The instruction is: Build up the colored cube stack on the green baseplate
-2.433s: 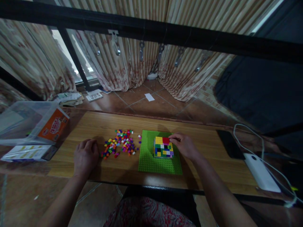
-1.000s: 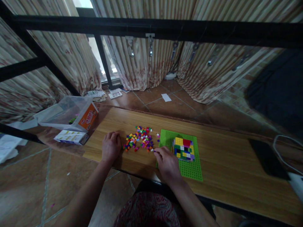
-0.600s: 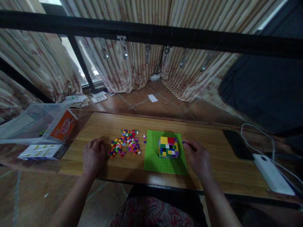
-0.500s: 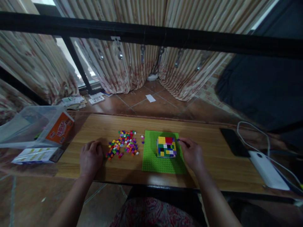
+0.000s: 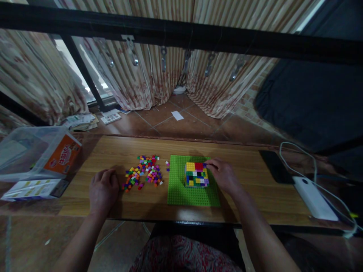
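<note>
A low block build (image 5: 196, 179) of many-coloured toy bricks stands on a green baseplate (image 5: 176, 192). At its far right corner, my right hand (image 5: 222, 173) pinches a small purple toy brick (image 5: 205, 165) against or just beside the red top piece; whether it is seated I cannot tell. My left hand (image 5: 103, 189) rests on the tabletop, loosely closed with fingers curled, and nothing shows in it. Just right of that hand lies a loose pile of small coloured bricks (image 5: 147, 170). A few more lie between the pile and the baseplate.
The wooden table (image 5: 241, 211) carries a black phone (image 5: 276, 166), a white power bank (image 5: 314, 198) and a white cable (image 5: 312, 158) at the right. To the left are a clear plastic bin (image 5: 31, 151) and a flat box (image 5: 31, 189). A dark rail (image 5: 170, 32) crosses above.
My right hand has moved the purple brick inward, up to the build's far right corner. My left hand stays resting beside the pile. The whole view has shifted slightly.
</note>
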`<state>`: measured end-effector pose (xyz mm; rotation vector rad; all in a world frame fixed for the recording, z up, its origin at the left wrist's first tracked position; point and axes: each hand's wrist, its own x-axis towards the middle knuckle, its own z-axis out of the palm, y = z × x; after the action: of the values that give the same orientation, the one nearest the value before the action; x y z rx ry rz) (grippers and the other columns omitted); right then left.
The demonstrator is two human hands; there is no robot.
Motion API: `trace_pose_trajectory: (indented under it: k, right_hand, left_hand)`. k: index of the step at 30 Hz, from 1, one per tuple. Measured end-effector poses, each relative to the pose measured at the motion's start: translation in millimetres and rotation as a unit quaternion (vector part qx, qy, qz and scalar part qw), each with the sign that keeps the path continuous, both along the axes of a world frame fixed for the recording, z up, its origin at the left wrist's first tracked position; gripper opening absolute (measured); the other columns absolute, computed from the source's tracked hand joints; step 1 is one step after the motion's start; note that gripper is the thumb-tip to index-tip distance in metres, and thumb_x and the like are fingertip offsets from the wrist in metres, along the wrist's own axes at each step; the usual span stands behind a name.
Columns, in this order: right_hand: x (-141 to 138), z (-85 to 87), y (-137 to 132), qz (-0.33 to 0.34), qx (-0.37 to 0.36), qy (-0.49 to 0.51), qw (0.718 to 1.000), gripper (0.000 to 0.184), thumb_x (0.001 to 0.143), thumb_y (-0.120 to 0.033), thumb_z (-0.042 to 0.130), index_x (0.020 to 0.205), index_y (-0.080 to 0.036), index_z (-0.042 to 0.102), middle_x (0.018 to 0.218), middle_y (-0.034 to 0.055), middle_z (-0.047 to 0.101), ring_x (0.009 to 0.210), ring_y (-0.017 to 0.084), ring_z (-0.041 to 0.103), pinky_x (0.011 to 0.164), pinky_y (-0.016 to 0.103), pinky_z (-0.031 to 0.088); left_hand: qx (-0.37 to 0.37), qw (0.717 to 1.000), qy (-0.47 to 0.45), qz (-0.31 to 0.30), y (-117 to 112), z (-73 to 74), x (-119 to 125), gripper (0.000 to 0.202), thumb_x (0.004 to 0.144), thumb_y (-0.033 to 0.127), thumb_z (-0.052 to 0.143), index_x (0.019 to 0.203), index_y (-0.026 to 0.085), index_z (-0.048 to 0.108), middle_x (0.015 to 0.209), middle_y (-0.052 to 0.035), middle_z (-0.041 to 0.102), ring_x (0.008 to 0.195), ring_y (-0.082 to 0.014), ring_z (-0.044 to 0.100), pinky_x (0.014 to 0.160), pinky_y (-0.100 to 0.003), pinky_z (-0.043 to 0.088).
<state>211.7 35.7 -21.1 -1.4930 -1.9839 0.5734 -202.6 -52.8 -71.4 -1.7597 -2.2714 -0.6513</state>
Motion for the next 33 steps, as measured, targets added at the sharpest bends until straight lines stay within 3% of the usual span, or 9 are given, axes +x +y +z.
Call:
trace_pose_trajectory:
  k: [7, 14, 28, 33]
  right_hand:
    - [7.6, 5.7, 13.5, 0.077, -0.027, -0.026, 0.996, 0.022, 0.088, -0.027, 0.051, 0.087, -0.022, 0.072, 0.089, 0.0049, 0.070, 0.084, 0.019, 0.064, 0.080, 0.032, 0.048]
    - [10.7, 1.2, 15.5, 0.084, -0.033, -0.010, 0.996, 0.022, 0.088, -0.030, 0.051, 0.088, -0.022, 0.072, 0.089, 0.0045, 0.071, 0.084, 0.019, 0.065, 0.080, 0.032, 0.049]
    - [12.6, -16.7, 7.6, 0.015, -0.061, 0.064, 0.996, 0.027, 0.083, -0.042, 0.056, 0.092, -0.023, 0.074, 0.099, 0.0054, 0.074, 0.094, 0.023, 0.068, 0.087, 0.039, 0.051]
    - [6.1, -6.5, -6.2, -0.062, -0.016, 0.093, 0.994, 0.032, 0.081, -0.043, 0.059, 0.099, -0.019, 0.072, 0.099, 0.0082, 0.073, 0.087, 0.023, 0.068, 0.082, 0.039, 0.053]
  left_hand:
    - [0.007, 1.000, -0.001, 0.000, 0.2, -0.7, 0.1, 0.030, 0.089, 0.030, 0.041, 0.102, 0.015, 0.064, 0.106, -0.0134, 0.065, 0.102, -0.0281, 0.059, 0.094, -0.043, 0.046]
    - [0.011, 1.000, 0.000, -0.002, 0.8, -3.4, -1.4, 0.031, 0.089, 0.030, 0.041, 0.101, 0.015, 0.065, 0.106, -0.0145, 0.065, 0.101, -0.0289, 0.058, 0.092, -0.043, 0.046]
    - [0.014, 1.000, -0.012, 0.010, -0.6, -3.0, 2.6, 0.027, 0.088, 0.026, 0.042, 0.101, 0.016, 0.065, 0.104, -0.0128, 0.065, 0.099, -0.0272, 0.058, 0.090, -0.041, 0.046]
    - [0.013, 1.000, -0.021, 0.014, -0.9, -3.1, 4.3, 0.027, 0.089, 0.025, 0.042, 0.100, 0.016, 0.065, 0.103, -0.0126, 0.065, 0.098, -0.0273, 0.057, 0.089, -0.041, 0.047]
